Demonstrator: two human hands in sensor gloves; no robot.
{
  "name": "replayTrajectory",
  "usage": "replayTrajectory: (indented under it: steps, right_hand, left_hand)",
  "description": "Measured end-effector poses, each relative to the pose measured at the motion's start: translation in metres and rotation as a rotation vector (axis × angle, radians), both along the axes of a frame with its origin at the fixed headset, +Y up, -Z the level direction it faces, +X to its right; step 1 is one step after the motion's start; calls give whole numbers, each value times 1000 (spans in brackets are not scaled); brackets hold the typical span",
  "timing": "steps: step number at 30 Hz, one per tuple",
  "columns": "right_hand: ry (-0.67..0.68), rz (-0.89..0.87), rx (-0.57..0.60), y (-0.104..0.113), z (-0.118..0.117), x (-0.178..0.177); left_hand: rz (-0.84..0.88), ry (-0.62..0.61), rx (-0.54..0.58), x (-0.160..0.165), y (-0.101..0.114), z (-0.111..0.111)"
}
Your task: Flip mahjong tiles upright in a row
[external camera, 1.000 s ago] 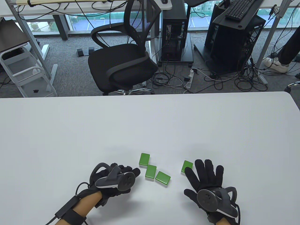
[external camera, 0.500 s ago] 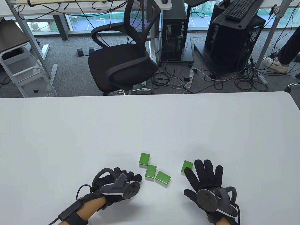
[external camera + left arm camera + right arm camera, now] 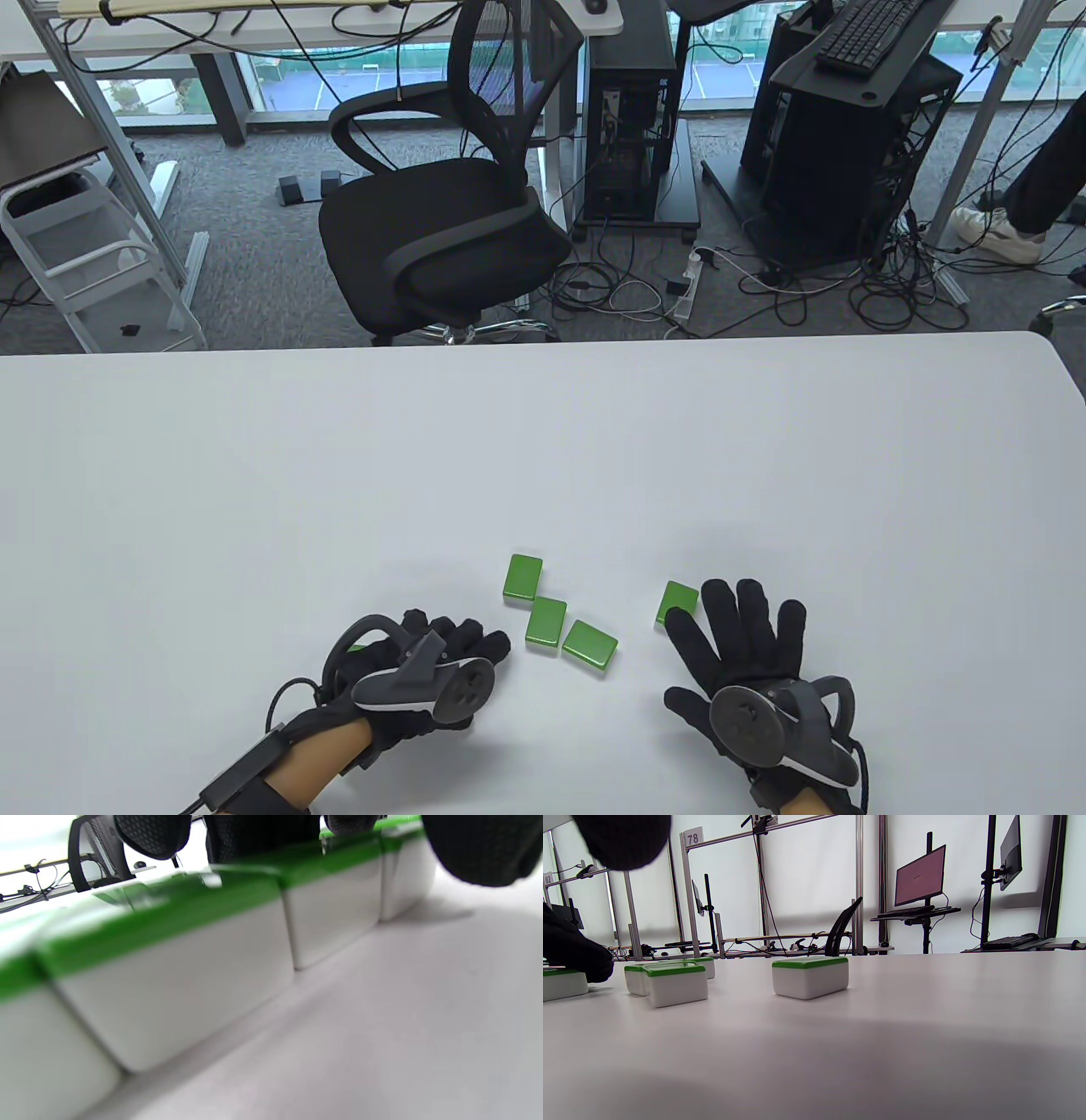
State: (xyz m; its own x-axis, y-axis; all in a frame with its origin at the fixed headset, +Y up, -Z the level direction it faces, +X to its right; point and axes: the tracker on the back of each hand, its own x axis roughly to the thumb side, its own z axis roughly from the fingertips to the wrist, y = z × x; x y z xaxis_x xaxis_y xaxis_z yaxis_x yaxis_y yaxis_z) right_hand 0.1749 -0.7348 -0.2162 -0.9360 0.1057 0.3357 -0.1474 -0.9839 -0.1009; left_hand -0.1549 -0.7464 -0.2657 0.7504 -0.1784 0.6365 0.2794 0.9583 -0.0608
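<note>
Left hand (image 3: 424, 671) curled over a row of green-backed tiles (image 3: 169, 955), grip unclear; right hand (image 3: 747, 654) splayed flat beside 1 tile (image 3: 676, 602); 3 tiles (image 3: 547, 618) between.

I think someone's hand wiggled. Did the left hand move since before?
Yes. The left hand slid back toward the person and left, away from the nearest green tile, which stayed put.
</note>
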Motion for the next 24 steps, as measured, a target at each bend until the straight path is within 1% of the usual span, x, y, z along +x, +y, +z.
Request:
replayTrajectory:
  steps: [4, 7, 11, 15, 17, 22, 24]
  right_hand:
    - [-1, 0, -1, 0, 0, 0]
    - [-3, 1, -1, 0, 0, 0]
    - [-4, 0, -4, -1, 0, 0]
    - [-6, 6, -7, -1, 0, 1]
    - [-7, 4, -10, -1, 0, 1]
    - [-11, 6, -15, -2, 0, 0]
    - [-11, 11, -19, -2, 0, 0]
  left_hand:
    - [114, 55, 50, -23, 21, 3]
    - [223, 120, 96, -51, 38, 7]
    - [326, 196, 147, -89, 53, 14]
    - [385, 265, 191, -121, 58, 22]
    - [429, 283, 242, -135, 57, 28]
    - [463, 336, 348, -157, 54, 33]
    - [464, 359, 360, -163, 50, 32]
